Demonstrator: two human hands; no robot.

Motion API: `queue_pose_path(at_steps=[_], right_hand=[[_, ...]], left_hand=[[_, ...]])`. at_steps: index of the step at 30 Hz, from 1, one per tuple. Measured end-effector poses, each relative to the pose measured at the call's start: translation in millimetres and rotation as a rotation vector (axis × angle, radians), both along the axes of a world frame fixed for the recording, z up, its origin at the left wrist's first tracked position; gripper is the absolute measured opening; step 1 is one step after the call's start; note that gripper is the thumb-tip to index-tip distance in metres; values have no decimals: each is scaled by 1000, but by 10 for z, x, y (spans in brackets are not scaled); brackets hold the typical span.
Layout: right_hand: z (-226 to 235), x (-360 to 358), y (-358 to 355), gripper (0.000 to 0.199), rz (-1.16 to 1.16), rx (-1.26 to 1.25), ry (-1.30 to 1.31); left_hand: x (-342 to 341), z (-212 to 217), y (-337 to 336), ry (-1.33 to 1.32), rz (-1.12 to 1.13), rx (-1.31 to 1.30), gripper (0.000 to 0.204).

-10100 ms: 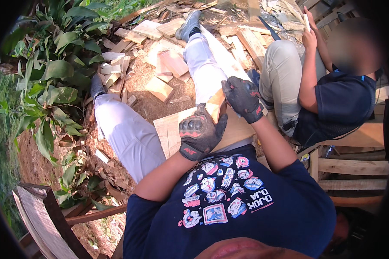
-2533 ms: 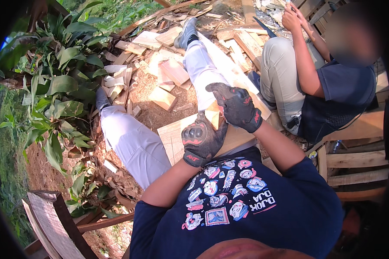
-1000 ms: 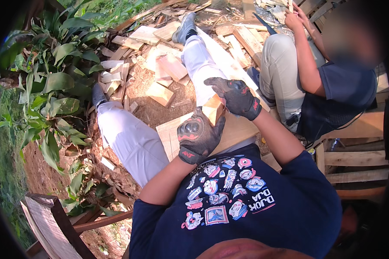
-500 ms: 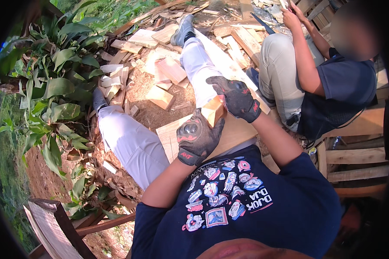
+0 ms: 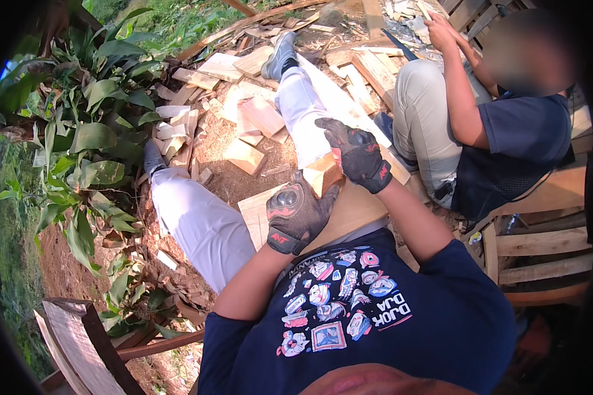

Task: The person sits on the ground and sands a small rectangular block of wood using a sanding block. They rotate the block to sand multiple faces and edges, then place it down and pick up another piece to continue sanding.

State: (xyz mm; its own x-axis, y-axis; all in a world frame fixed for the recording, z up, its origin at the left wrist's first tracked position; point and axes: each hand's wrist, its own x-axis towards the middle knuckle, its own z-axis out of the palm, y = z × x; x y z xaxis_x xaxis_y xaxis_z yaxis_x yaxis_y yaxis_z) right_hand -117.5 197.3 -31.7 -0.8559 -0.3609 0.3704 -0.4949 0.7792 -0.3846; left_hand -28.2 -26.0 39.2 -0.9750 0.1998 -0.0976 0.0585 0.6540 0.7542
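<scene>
A flat pale wooden board [image 5: 361, 207] lies across my lap. On top of it stands a small angular wooden block [image 5: 323, 172] with cut, slanting faces. My left hand [image 5: 300, 212], in a black and red glove, is closed around the block's near left side, the thumb along its near edge. My right hand [image 5: 358, 153], gloved alike, is just beyond the block's right side. Its fingers are curled toward the far left. The back of the glove hides whatever they may hold.
Wood offcuts [image 5: 262, 116] litter the ground between and beyond my legs. A long plank [image 5: 336, 95] lies beside my right leg. Leafy plants [image 5: 99, 131] grow at the left. A seated co-worker [image 5: 507, 138] is close on the right, by a slatted wooden frame [image 5: 540, 242].
My right hand has shifted slightly right, a little away from the block. My left hand keeps its hold on the block, which stays in place on the board.
</scene>
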Motion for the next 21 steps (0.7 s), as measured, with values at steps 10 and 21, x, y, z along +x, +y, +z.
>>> queue_pose_path(at_steps=[10, 21], right_hand=[[54, -208, 130, 38, -136, -187, -100], [311, -105, -237, 37, -98, -403, -535]], left_hand=[[-77, -174, -60, -86, 17, -57, 79], [9, -221, -20, 47, 40, 6, 71]])
